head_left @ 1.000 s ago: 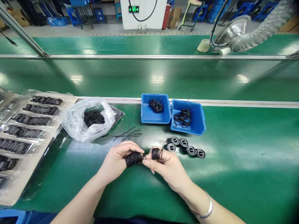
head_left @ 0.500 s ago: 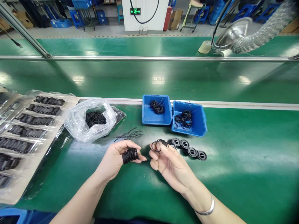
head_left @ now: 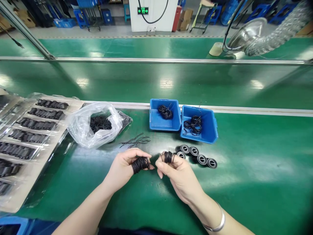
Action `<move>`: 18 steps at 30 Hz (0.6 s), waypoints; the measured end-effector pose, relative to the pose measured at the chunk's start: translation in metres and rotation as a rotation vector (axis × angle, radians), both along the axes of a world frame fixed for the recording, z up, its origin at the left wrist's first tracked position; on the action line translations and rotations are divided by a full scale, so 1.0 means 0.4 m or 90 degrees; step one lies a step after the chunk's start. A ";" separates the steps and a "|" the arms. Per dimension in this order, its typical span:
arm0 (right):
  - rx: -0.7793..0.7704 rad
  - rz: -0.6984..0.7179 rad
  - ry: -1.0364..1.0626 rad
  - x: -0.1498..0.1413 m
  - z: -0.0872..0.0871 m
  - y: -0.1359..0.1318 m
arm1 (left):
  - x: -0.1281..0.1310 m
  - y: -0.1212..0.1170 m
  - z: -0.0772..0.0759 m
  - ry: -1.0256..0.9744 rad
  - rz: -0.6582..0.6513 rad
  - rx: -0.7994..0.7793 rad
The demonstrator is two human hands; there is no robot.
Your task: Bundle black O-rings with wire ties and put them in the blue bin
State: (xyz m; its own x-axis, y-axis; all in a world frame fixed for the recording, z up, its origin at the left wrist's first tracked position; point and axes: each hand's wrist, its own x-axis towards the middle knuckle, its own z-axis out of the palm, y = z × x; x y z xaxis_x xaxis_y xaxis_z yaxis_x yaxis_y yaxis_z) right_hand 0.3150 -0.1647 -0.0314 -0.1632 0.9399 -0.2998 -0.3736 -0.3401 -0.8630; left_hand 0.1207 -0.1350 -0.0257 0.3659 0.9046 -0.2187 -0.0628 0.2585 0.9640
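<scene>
My left hand is curled, and a thick stack of thin black rubber rings sits threaded round its forefinger. My right hand is just to its right, fingers closed on a smaller bunch of black rings. The two hands are a finger's width apart above the green belt. Several round black caps lie in a row right behind my right hand.
Two blue bins with black rings stand behind the caps. A clear plastic bag of rings lies to the left, loose black ties beside it. A clear tray of black parts fills the far left.
My right hand opened and pulled away with its rings loose, then closed on them again and came back close to my left hand. The left hand barely moved.
</scene>
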 end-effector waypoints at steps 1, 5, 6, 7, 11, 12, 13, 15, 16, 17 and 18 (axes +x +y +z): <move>0.007 0.005 -0.027 -0.003 -0.004 -0.003 | 0.000 0.000 -0.001 0.015 0.005 0.010; 0.013 0.007 -0.091 -0.007 -0.012 -0.011 | 0.004 -0.003 -0.005 0.052 0.029 -0.005; 0.021 0.005 -0.106 -0.008 -0.013 -0.012 | 0.005 -0.004 -0.006 0.050 0.033 -0.020; 0.034 0.004 -0.124 -0.008 -0.013 -0.013 | 0.007 -0.004 -0.007 0.047 0.036 -0.034; 0.099 0.015 -0.194 -0.010 -0.010 -0.012 | 0.011 -0.006 -0.009 0.035 0.032 -0.049; 0.105 0.019 -0.194 -0.010 -0.009 -0.011 | 0.011 -0.006 -0.009 0.031 0.028 -0.047; 0.103 0.023 -0.183 -0.009 -0.009 -0.010 | 0.011 -0.006 -0.009 0.028 0.025 -0.047; 0.073 0.026 -0.141 -0.008 -0.007 -0.008 | 0.011 -0.004 -0.009 0.015 0.023 -0.055; 0.050 0.026 -0.117 -0.007 -0.006 -0.007 | 0.011 -0.003 -0.008 0.004 0.022 -0.064; 0.028 0.028 -0.091 -0.006 -0.004 -0.006 | 0.010 -0.002 -0.008 -0.010 0.019 -0.076; 0.010 0.032 -0.066 -0.005 -0.003 -0.005 | 0.010 -0.002 -0.006 -0.026 0.015 -0.087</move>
